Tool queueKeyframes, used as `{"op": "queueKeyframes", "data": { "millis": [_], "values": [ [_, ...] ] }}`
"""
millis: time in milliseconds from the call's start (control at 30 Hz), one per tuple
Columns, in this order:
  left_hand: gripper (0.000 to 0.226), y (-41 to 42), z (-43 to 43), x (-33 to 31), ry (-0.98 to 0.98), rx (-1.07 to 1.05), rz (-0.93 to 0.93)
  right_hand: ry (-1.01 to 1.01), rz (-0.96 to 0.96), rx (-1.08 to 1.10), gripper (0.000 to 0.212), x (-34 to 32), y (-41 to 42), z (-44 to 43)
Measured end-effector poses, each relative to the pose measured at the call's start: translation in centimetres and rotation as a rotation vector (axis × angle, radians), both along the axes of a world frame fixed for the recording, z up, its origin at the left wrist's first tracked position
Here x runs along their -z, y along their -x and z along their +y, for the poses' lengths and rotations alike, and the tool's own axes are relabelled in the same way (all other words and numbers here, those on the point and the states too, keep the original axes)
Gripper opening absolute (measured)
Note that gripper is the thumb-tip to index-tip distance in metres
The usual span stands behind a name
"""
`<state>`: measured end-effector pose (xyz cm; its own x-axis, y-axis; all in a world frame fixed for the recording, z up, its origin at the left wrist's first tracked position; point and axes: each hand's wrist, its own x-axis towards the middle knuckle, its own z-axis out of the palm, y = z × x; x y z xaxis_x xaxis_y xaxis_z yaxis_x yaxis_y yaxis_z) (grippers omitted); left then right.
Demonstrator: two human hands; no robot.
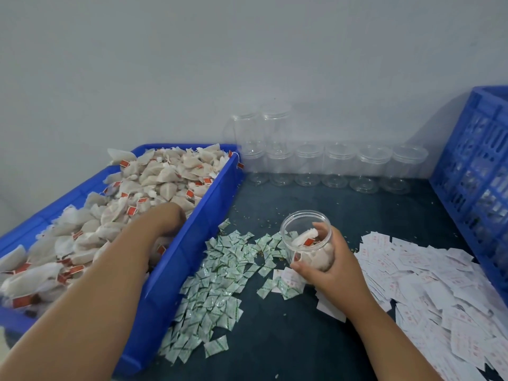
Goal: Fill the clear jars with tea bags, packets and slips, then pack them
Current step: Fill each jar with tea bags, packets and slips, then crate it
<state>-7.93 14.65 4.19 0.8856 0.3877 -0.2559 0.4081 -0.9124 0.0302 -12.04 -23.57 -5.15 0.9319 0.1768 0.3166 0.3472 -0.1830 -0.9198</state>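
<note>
Several tea bags already sit in the clear jar my right hand grasps beside the blue tray. My left hand digs into the tray's heap; whether its fingers clasp any I cannot tell, so I would pinch 2 and keep the jar close.

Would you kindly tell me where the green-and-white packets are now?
In the head view the packets lie centrally, between the blue tray on the left and the jar gripped by the right hand.
</note>
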Motion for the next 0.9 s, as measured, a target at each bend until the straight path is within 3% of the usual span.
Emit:
{"op": "queueKeyframes", "data": {
  "millis": [67,267,433,567,800,900],
  "values": [
    [0.011,-0.4,0.3,-0.5,-0.026,0.008,-0.096,-0.015,0.006,0.009,0.078,0.0,-0.1,0.0],
    [0.029,-1.1,0.1,-2.4,0.144,-0.073,-0.526,0.001,0.011,0.0,0.079,0.1,-0.2,0.1],
    [0.008,0.0,-2.1,-5.2,0.313,-0.055,-0.755,-0.007,0.004,0.013,0.076,0.0,-0.2,0.0],
    [0.023,0.8,-5.1,-8.4,0.488,-0.049,-0.964,-0.012,0.0,0.011,0.076,0.0,-0.1,0.1],
    [0.028,2.6,-15.1,-10.0,0.846,0.267,-0.905,0.009,0.007,-0.038,0.084,0.1,0.0,0.3],
    [0.031,2.8,-19.0,-7.6,0.776,0.387,-0.852,0.001,0.009,-0.039,0.084,0.0,0.1,0.3]
  ]
}}
